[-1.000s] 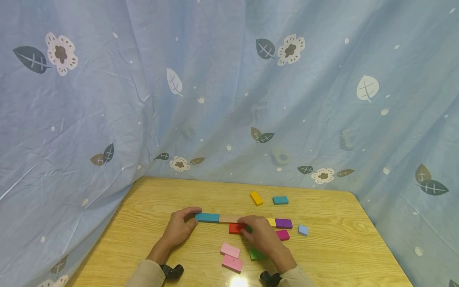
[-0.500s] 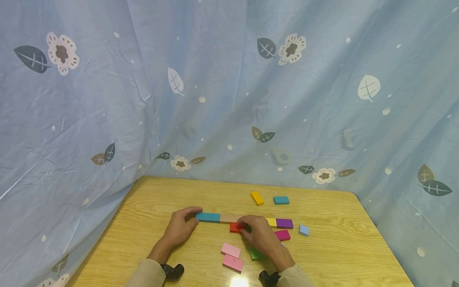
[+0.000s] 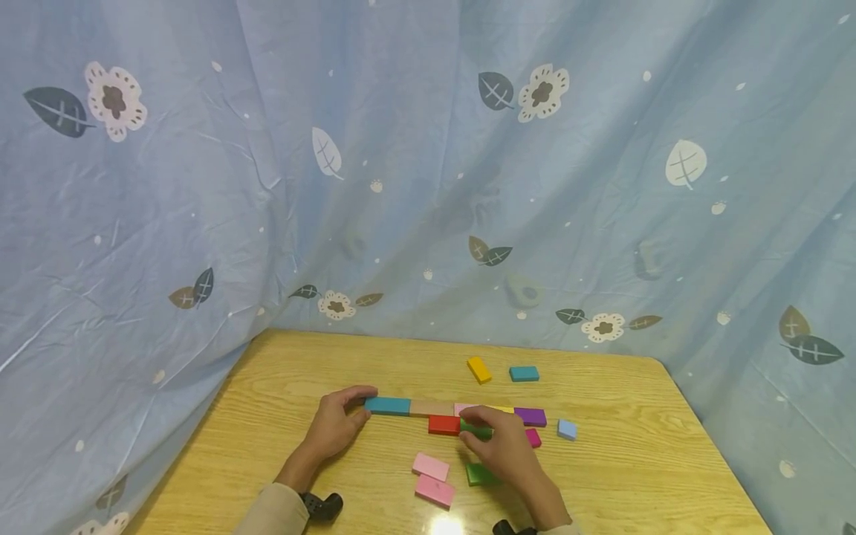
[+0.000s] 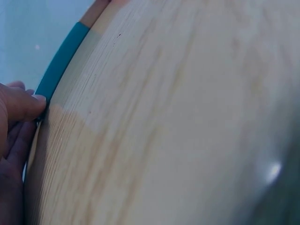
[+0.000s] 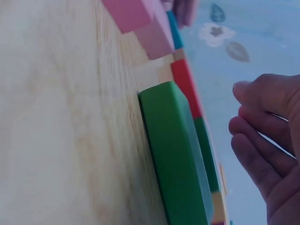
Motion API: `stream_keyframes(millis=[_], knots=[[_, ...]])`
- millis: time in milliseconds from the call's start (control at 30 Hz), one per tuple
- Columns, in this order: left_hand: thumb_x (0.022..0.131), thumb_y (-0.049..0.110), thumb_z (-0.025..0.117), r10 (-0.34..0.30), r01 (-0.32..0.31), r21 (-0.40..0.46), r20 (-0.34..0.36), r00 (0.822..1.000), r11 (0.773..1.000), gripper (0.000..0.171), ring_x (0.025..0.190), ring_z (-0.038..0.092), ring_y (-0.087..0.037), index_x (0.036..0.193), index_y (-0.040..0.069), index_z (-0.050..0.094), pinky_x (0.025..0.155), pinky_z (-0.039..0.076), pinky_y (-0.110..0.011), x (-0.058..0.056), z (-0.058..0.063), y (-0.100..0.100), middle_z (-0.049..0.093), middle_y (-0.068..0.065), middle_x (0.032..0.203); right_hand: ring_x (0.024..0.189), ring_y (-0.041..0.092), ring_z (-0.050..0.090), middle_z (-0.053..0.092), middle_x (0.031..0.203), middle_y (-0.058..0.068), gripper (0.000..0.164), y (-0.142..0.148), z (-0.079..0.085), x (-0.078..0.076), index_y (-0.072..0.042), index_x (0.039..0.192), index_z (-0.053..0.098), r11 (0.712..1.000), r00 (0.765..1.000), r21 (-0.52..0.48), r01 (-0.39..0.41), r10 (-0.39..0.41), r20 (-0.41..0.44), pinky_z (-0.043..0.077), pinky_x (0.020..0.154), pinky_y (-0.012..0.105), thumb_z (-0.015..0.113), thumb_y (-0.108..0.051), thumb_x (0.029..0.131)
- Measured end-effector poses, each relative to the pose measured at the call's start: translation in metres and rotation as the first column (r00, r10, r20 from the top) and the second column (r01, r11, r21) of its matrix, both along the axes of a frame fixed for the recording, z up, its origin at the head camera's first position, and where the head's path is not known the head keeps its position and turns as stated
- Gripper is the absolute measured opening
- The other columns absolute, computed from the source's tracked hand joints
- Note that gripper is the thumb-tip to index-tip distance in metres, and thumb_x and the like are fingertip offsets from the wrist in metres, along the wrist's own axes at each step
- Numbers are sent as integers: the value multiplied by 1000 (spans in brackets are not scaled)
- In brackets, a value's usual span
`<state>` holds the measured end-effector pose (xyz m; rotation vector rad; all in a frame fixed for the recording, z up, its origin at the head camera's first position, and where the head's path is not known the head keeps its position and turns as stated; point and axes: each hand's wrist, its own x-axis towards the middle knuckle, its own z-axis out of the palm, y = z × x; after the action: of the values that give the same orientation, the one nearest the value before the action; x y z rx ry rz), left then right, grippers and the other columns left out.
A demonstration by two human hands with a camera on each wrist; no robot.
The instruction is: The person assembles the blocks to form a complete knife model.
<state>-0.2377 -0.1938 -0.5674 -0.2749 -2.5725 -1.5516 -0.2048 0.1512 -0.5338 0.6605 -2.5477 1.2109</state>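
Note:
My left hand [image 3: 334,425] pinches the left end of a teal block [image 3: 390,406]; the left wrist view shows the thumb against that end. From it a back row runs right: a tan block [image 3: 431,408], a pink one, a yellow one [image 3: 503,409] and a purple block [image 3: 530,417]. In front lie a red block [image 3: 444,425] and a dark green block [image 3: 476,430], end to end. My right hand [image 3: 504,444] hovers by the dark green block, thumb and fingers apart, nothing between them. It partly hides a magenta block [image 3: 533,438].
Two pink blocks [image 3: 435,490] lie at the front, beside another green block [image 3: 481,474] that the right hand partly covers. A light blue block [image 3: 567,429] sits to the right. Farther back lie an orange block [image 3: 479,369] and a second teal block [image 3: 524,374]. A curtain hangs behind.
The right hand has let go of the front-row blocks and drawn back to the right, uncovering the red and dark green blocks. The red block sits against the back row. The left hand stays put.

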Motion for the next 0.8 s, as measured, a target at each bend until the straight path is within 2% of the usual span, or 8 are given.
stream_keyframes(millis=[167, 367, 500, 600, 800], knots=[[96, -6, 78, -5, 5, -1, 1, 1000, 1000, 41, 130, 73, -27, 134, 11, 77, 113, 59, -44, 0, 2, 1, 77, -3, 137, 104, 23, 82, 85, 112, 3, 28, 18, 1, 17, -12, 118, 83, 996, 988, -67, 52, -42, 152, 68, 92, 37, 91, -16, 91], [96, -5, 79, 10, -10, -21, -3, 1000, 1000, 41, 130, 74, -27, 134, 11, 78, 113, 58, -46, 0, 1, -1, 77, -3, 136, 114, 23, 80, 83, 121, 3, 36, 38, -6, 29, -12, 126, 81, 998, 967, -65, 19, -2, 253, 65, 100, 30, 89, -23, 93], [96, -5, 79, 9, -9, -24, 0, 1000, 1000, 42, 130, 74, -26, 135, 11, 77, 114, 58, -45, 0, -1, -2, 77, -3, 137, 117, 14, 77, 83, 120, -8, 35, 48, -10, 36, -18, 126, 81, 999, 961, 6, 31, -32, 274, 62, 103, 28, 88, -30, 94], [96, -5, 78, 4, -4, -24, -2, 1000, 1000, 42, 130, 74, -26, 135, 10, 77, 113, 58, -45, 0, -1, -2, 77, -4, 136, 118, 11, 75, 82, 117, -15, 32, 54, -12, 41, -22, 123, 82, 997, 963, 58, 47, -60, 261, 62, 105, 32, 89, -29, 93], [96, -6, 79, 6, -6, -15, -6, 1000, 1000, 42, 129, 74, -27, 134, 11, 78, 113, 58, -45, 0, -1, 0, 77, -3, 135, 124, 17, 73, 81, 121, -16, 33, 61, -9, 50, -25, 123, 82, 995, 953, 94, 35, -62, 295, 61, 109, 41, 90, -24, 91]])
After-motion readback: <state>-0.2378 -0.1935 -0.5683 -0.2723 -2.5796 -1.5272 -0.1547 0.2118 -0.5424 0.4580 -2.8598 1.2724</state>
